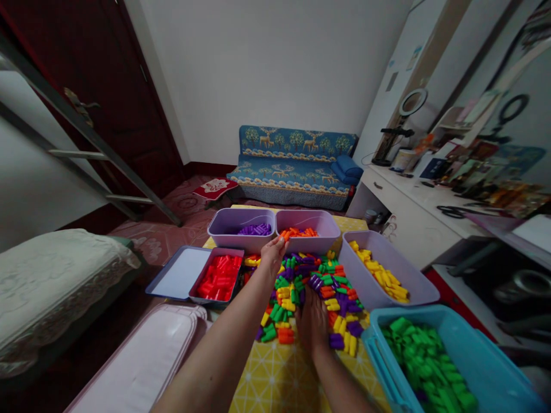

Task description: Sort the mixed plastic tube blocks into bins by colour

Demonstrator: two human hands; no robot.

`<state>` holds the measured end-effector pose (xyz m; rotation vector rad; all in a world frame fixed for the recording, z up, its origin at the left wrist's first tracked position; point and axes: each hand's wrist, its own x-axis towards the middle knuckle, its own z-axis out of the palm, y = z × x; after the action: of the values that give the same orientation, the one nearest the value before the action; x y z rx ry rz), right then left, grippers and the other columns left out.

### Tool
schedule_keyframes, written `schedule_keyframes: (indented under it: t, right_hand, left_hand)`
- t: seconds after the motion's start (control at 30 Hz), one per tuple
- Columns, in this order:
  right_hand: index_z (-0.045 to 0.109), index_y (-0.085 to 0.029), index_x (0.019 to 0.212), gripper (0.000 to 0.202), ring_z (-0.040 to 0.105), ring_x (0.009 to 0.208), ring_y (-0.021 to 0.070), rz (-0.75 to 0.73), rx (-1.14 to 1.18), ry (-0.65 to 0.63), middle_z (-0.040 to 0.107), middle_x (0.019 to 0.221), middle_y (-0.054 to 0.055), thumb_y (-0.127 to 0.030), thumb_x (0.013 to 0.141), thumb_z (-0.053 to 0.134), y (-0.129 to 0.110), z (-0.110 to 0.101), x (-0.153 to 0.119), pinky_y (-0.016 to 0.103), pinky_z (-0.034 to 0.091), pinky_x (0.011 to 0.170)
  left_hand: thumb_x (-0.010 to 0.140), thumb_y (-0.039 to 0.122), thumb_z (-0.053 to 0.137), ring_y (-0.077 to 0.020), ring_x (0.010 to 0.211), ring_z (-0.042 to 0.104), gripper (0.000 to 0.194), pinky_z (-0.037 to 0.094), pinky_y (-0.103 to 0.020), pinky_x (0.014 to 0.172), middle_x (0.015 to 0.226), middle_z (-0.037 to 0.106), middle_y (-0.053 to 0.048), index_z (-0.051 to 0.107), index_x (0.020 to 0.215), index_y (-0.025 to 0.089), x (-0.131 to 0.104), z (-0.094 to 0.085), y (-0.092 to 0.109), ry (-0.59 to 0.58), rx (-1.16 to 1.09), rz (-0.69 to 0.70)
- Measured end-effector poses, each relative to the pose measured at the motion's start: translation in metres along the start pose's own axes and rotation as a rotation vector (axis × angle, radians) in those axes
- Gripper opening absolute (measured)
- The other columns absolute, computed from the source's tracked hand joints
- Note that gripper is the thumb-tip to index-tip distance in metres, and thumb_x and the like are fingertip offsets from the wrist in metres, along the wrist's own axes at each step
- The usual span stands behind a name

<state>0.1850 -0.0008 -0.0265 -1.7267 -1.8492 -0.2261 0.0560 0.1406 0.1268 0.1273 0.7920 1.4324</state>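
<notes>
My left hand reaches forward over the near edge of the orange pieces' purple bin. Its fingertips are closed on a small orange plastic tube. Below that bin, my right hand is down among a mixed pile of short plastic tubes in green, yellow, purple and orange. Its fingers are drawn together at the pile, and what they hold is hidden. Loose orange tubes lie inside the bin near my left hand.
Purple tubes fill part of a second purple bin. Red tubes sit in a tray at left, beside a pinkish lid. At right are a lilac bin of yellow tubes and a blue bin of green ones.
</notes>
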Motion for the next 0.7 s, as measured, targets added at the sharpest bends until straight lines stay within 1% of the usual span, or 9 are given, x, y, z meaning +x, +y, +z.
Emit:
schedule_keyframes:
  t: [0.13, 0.33, 0.47, 0.57, 0.63, 0.7]
  right_hand:
    - [0.033, -0.008, 0.143, 0.059, 0.044, 0.13, 0.0269, 0.005, -0.01, -0.007, 0.053, 0.138, 0.019, -0.022, 0.087, 0.044, -0.002, -0.001, -0.001, 0.043, 0.031, 0.11]
    - [0.034, -0.008, 0.143, 0.058, 0.045, 0.13, 0.0273, 0.018, -0.03, -0.01, 0.054, 0.136, 0.018, -0.023, 0.088, 0.044, -0.003, -0.001, -0.001, 0.043, 0.031, 0.11]
    - [0.034, -0.008, 0.143, 0.06, 0.046, 0.129, 0.0267, 0.022, -0.029, -0.028, 0.054, 0.136, 0.018, -0.023, 0.086, 0.045, -0.003, -0.001, 0.001, 0.041, 0.03, 0.11]
    - [0.034, -0.008, 0.143, 0.061, 0.046, 0.129, 0.0258, 0.043, -0.03, -0.058, 0.054, 0.138, 0.017, -0.021, 0.084, 0.047, -0.003, -0.004, 0.002, 0.039, 0.029, 0.111]
    - [0.034, -0.009, 0.144, 0.061, 0.046, 0.129, 0.0256, 0.046, -0.046, -0.078, 0.053, 0.139, 0.017, -0.019, 0.084, 0.046, -0.004, -0.005, 0.002, 0.039, 0.028, 0.111]
    - [0.033, -0.009, 0.145, 0.061, 0.046, 0.13, 0.0256, 0.039, -0.059, -0.083, 0.053, 0.14, 0.017, -0.019, 0.086, 0.045, -0.004, -0.007, 0.002, 0.04, 0.027, 0.111]
  left_hand:
    - [0.076, -0.001, 0.07, -0.0248, 0.098, 0.072, 0.023, 0.062, -0.031, 0.079, 0.101, 0.072, -0.016, 0.067, 0.098, 0.006, 0.005, -0.004, -0.003, 0.03, 0.031, 0.026]
    - [0.078, -0.005, 0.065, -0.0201, 0.098, 0.071, 0.024, 0.06, -0.026, 0.081, 0.101, 0.071, -0.016, 0.065, 0.099, 0.004, 0.008, 0.0, -0.003, 0.043, 0.098, 0.076]
    - [0.076, -0.008, 0.061, -0.0179, 0.094, 0.071, 0.029, 0.058, -0.027, 0.084, 0.098, 0.071, -0.015, 0.065, 0.101, 0.005, 0.006, -0.001, -0.002, 0.018, 0.185, 0.091]
    - [0.075, -0.005, 0.062, -0.0174, 0.09, 0.072, 0.025, 0.057, -0.031, 0.086, 0.093, 0.072, -0.012, 0.067, 0.096, 0.008, -0.004, -0.012, -0.004, -0.005, 0.272, 0.118]
    - [0.075, -0.002, 0.063, -0.0192, 0.09, 0.072, 0.021, 0.056, -0.035, 0.089, 0.09, 0.072, -0.011, 0.068, 0.092, 0.01, -0.014, -0.027, -0.006, -0.011, 0.344, 0.146]
    - [0.072, 0.0, 0.065, -0.0222, 0.096, 0.07, 0.021, 0.053, -0.039, 0.094, 0.089, 0.072, -0.01, 0.071, 0.087, 0.013, -0.026, -0.048, -0.007, -0.014, 0.419, 0.186]
